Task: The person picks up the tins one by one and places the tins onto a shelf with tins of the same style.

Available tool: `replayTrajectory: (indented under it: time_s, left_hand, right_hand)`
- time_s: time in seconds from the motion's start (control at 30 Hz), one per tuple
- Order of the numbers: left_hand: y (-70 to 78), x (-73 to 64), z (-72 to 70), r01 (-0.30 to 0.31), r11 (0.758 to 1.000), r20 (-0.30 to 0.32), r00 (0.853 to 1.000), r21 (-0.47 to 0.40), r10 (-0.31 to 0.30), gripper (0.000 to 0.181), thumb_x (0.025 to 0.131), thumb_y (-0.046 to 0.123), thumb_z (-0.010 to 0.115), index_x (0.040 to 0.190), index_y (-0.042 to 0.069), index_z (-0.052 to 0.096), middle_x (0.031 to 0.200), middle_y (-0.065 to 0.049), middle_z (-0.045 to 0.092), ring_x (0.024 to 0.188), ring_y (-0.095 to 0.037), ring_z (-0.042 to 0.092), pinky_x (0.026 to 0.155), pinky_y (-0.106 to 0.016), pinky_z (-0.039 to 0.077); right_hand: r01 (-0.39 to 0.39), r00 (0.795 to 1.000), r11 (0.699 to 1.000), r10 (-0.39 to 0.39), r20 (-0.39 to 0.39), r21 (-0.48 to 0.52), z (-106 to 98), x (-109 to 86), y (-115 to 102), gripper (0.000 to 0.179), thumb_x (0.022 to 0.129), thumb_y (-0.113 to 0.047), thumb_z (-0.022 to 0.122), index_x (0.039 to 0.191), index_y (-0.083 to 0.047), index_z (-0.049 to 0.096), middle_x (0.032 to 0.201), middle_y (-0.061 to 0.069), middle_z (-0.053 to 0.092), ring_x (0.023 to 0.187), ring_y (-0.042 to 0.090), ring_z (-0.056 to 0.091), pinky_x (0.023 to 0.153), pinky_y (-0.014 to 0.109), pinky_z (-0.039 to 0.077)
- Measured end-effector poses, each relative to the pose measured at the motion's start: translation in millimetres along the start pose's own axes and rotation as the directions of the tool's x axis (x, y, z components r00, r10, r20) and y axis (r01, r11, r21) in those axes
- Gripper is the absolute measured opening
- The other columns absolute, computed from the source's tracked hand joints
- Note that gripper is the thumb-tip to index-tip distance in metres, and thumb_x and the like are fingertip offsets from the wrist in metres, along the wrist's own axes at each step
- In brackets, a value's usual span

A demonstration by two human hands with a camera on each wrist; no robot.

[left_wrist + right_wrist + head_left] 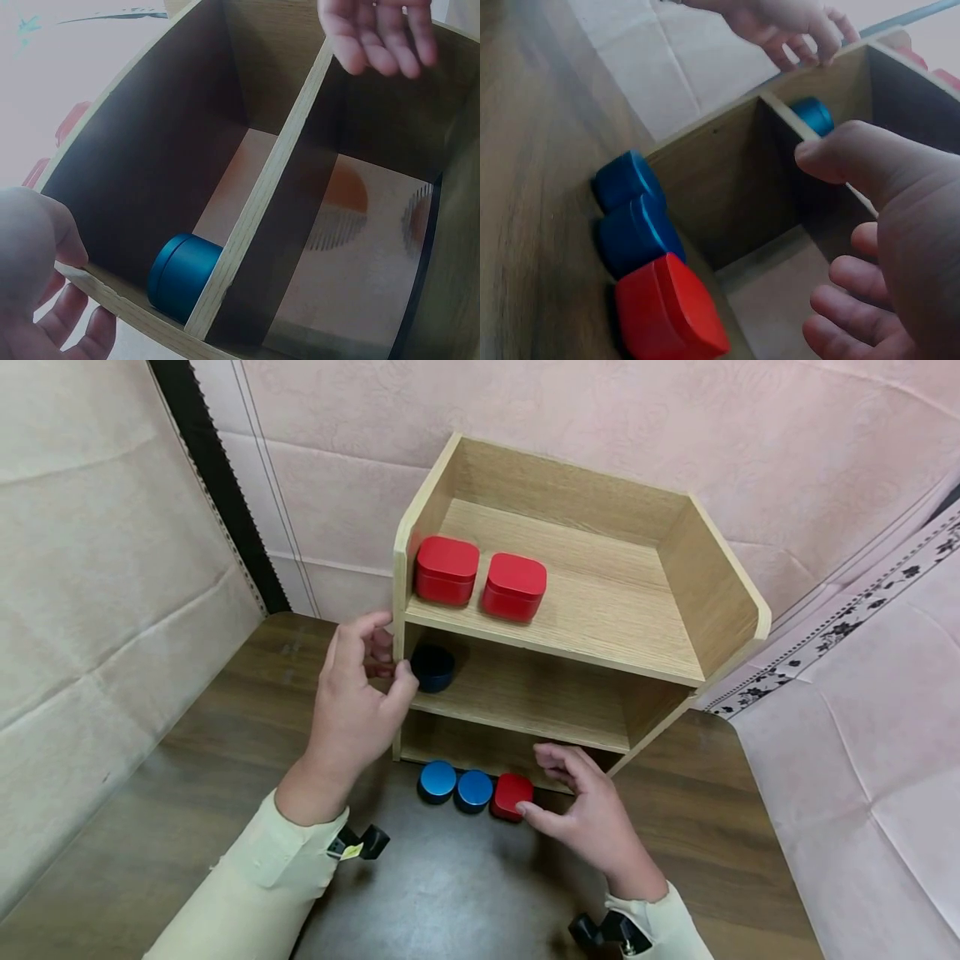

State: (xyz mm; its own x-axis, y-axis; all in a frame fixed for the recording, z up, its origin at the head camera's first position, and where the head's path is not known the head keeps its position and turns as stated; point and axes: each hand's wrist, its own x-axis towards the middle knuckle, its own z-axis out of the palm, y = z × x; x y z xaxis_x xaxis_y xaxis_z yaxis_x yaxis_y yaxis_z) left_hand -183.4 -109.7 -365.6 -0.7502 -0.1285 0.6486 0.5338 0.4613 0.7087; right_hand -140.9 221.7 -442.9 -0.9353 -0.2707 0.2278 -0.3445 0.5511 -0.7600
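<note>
My left hand [358, 697] is at the left side panel of a small wooden shelf [570, 660], thumb by the panel's front edge, fingers loosely bent along its outer side. Just inside that panel, a round blue tin [187, 274] stands on the middle level; it looks dark in the head view. My right hand [588, 806] is spread with nothing in its grasp, its thumb overlapping a rounded-square red tin [513, 795] in the head view. Left of this one, two round blue tins [437, 781] stand in a row before the bottom level.
Two rounded-square red tins [447, 570] sit at the left of the shelf's top level. The shelf stands angled on a wooden table [720, 827] with a dark mat [442, 885] in front. Pale pink cloth [600, 418] hangs behind and at both sides.
</note>
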Motion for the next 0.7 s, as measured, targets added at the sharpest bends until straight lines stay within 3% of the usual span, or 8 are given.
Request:
replayTrajectory:
  time_s: [0.33, 0.7]
  left_hand:
    - [0.6, 0.7, 0.2, 0.000, 0.999, 0.013, 1.000, 0.032, 0.000, 0.057, 0.101, -0.001, 0.069, 0.154, 0.008, 0.050, 0.126, -0.017, 0.061, 0.106, -0.022, 0.063, 0.089, -0.039, 0.063]
    - [-0.6, -0.3, -0.3, -0.006, 1.000, 0.007, 1.000, 0.020, 0.006, 0.057, 0.100, -0.002, 0.069, 0.154, 0.007, 0.050, 0.126, -0.018, 0.061, 0.106, -0.023, 0.062, 0.089, -0.043, 0.063]
  right_hand:
    - [-0.043, 0.995, 0.998, 0.047, 0.087, -0.048, 6.5, 3.1, 27.6, 0.084, 0.086, -0.037, 0.099, 0.157, -0.013, 0.061, 0.151, 0.010, 0.064, 0.136, 0.033, 0.067, 0.115, 0.058, 0.058]
    - [-0.047, 0.989, 0.996, 0.057, 0.137, -0.071, 17.4, 4.2, 53.7, 0.093, 0.084, -0.039, 0.100, 0.162, -0.018, 0.054, 0.151, 0.005, 0.065, 0.138, 0.023, 0.065, 0.118, 0.053, 0.057]
